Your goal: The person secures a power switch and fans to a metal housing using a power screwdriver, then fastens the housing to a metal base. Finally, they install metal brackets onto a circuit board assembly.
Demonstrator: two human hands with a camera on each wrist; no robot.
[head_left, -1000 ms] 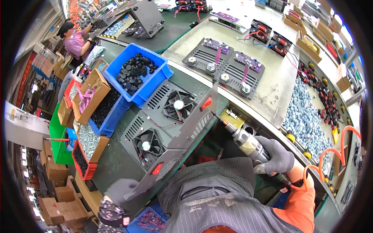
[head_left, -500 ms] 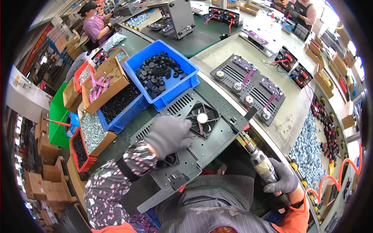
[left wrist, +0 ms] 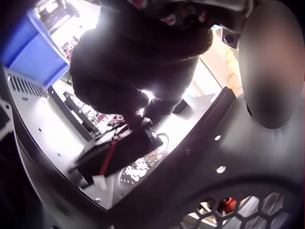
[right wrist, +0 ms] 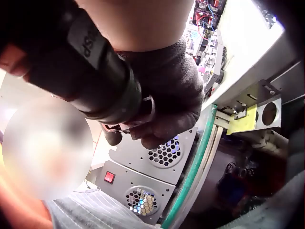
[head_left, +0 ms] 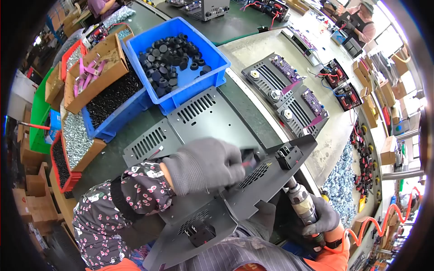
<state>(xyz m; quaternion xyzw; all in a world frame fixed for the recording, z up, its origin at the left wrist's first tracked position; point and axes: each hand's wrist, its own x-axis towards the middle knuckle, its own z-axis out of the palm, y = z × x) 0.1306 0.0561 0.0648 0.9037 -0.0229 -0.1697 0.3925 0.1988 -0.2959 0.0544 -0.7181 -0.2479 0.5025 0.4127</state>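
Observation:
My gloved left hand (head_left: 203,165) pinches a black cooling fan (left wrist: 131,152), which is blurred in the head view. A red wire with a white plug hangs from the fan in the left wrist view. Beneath that hand are two grey metal casings, with slotted flat panels (head_left: 199,113) and bent-up end panels (head_left: 257,187) carrying honeycomb grilles and black switch bodies. My hand and sleeve hide part of the nearer casing. At the right, my gloved right hand (head_left: 325,217) grips a power screwdriver (head_left: 302,203), its tip hidden behind an end panel.
A blue bin (head_left: 181,90) of black caps stands behind the casings, beside boxes of screws (head_left: 79,140) and pink strips (head_left: 88,74). Two slotted plates with purple boards (head_left: 285,67) lie on the bench. An orange coiled hose (head_left: 384,226) runs at the right. Another person (head_left: 357,25) stands far back.
My left hand came from the near-left edge over the casings and took hold of a fan. The casings tilted, then their end panels swung toward me. The screwdriver stayed in my right hand.

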